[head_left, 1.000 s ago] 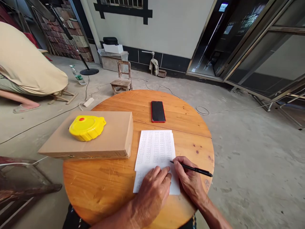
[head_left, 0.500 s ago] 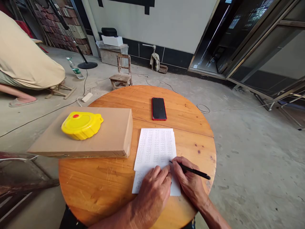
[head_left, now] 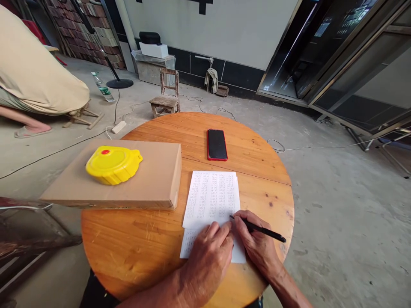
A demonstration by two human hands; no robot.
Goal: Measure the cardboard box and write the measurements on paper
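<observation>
Head view: the right hand (head_left: 257, 237) grasps a black pen (head_left: 266, 231) between thumb and fingers, while the left hand (head_left: 210, 256) lies with bent fingers on the sheets of paper (head_left: 212, 192), gripping nothing that shows; its palm side is hidden. The relation that matters is between the pen's tip and the writing. The pen's long axis slants across the grip, its tip pointing left and slightly far, its blunt end reaching right and near beyond the knuckles. That tip sits over the right part of the paper, at the near end of the rightmost column of small handwritten figures; whether it touches the surface cannot be told. Most of the written rows lie far and left of the right-hand grip, and the paper's long axis runs roughly from near to far. The right hand is the nearer to the tip, yet the left fingertips rest just beside it, on its near side. One sheet overlaps another, whose near part shows beneath the left hand. The paper lies on the near right half of a round wooden table (head_left: 144, 252). Well apart from both hands, a phone (head_left: 217, 145) lies on the far side, and a yellow case (head_left: 114, 167) sits on a cardboard box (head_left: 157, 175) to the left
</observation>
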